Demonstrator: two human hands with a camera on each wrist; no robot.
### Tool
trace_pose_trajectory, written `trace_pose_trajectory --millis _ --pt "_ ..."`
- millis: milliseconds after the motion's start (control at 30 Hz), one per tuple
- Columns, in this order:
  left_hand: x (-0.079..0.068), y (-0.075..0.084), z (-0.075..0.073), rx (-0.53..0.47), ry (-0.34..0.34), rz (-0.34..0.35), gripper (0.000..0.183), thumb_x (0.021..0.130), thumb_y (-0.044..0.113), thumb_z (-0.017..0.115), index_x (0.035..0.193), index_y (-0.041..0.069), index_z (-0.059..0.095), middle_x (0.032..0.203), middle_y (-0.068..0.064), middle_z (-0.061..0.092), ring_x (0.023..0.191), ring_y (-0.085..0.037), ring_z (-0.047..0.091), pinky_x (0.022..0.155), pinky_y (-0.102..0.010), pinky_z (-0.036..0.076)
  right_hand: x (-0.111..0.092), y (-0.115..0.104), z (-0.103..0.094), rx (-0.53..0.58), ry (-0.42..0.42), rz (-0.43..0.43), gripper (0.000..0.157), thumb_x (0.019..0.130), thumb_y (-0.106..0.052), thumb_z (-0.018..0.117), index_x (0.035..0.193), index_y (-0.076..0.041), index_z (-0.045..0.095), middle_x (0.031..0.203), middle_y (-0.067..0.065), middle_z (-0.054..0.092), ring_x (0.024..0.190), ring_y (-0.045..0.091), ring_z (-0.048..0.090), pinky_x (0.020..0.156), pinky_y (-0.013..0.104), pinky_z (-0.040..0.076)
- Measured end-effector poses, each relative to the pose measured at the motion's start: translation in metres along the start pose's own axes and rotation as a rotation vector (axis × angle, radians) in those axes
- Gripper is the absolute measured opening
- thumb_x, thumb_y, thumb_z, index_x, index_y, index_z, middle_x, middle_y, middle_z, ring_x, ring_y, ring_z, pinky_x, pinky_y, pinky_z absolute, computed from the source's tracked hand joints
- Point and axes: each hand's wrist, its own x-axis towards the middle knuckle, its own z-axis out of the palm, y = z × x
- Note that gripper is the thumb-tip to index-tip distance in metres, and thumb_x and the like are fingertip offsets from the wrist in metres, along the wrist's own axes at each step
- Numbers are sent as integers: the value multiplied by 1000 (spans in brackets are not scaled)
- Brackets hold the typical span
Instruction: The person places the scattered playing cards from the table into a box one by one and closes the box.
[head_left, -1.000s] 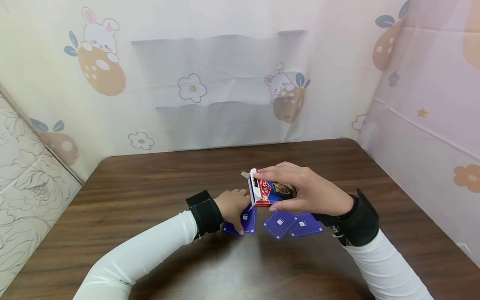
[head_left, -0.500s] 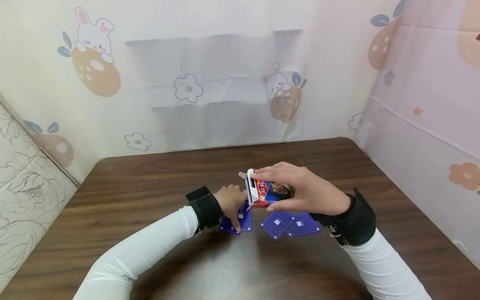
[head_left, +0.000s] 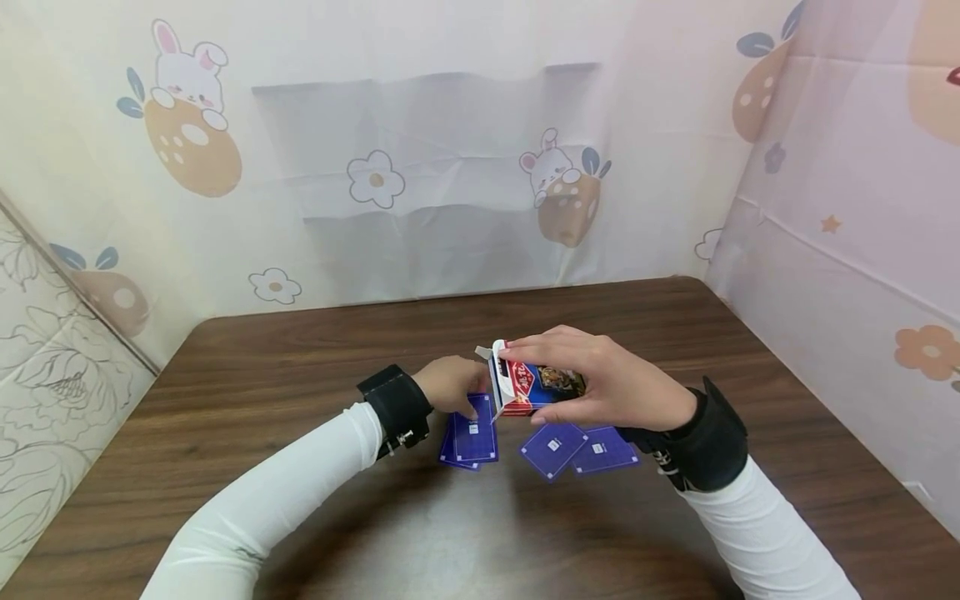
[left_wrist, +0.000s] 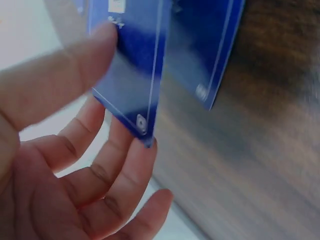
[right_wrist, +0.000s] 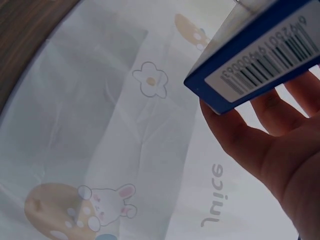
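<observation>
My left hand [head_left: 453, 385] pinches the far end of a blue-purple playing card [head_left: 476, 437], thumb on its face and fingers at its edge. Another playing card [left_wrist: 200, 55] lies partly beneath it on the table. Just right of that hand, my right hand [head_left: 607, 371] grips a small blue-and-red card box [head_left: 543, 385] from above, thumb on the near side and fingers on the far side. The box lies on its side in the air, its torn flap end facing left. A barcode label [right_wrist: 270, 55] shows on its end in the right wrist view.
Two more cards, one a tilted playing card [head_left: 553, 450] overlapping a second playing card [head_left: 609, 452], lie below the box on the brown wooden table [head_left: 315, 358]. Patterned cloth [head_left: 450, 183] hangs behind the table and along its right side.
My left hand has drawn its fingers in and moved up from flat over the left cards to pinching the upper one's far end. My right hand and the box have barely moved.
</observation>
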Motion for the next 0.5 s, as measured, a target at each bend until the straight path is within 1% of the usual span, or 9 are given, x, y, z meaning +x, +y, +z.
trace_pose_trajectory --millis 67,133,267,367,500 --pt "-5 -4 -8 -67 16 9 23 74 14 80 87 13 61 82 1 62 78 -14 57 71 -31 48 1 1 0 -2 1 -4 69 70 -13 83 132 -10 53 123 10 60 102 15 54 73 25 51" --pt "-10 -10 -15 -128 22 14 15 79 12 75 85 12 61 81 1 61 76 -13 56 70 -29 47 1 2 1 0 1 -6 69 69 -12 83 132 -10 53 123 10 60 101 15 54 73 25 51" --pt "-22 -22 -26 -276 15 51 7 85 10 69 84 9 62 78 0 60 72 -12 54 65 -25 46 2 4 1 1 0 -12 70 69 -12 83 132 -10 53 124 10 60 101 16 54 73 25 51" --pt "-36 -30 -32 -407 0 72 4 85 9 68 85 7 64 76 0 60 69 -12 54 63 -24 46 2 5 2 6 -2 -12 69 70 -13 83 132 -10 53 125 10 59 101 16 54 73 25 51" --pt "-60 -36 -37 -582 -10 58 5 85 9 66 87 5 65 75 -2 62 68 -13 55 64 -29 50 1 6 2 14 -16 9 66 73 -15 81 133 -10 53 126 10 59 101 15 53 72 25 51"
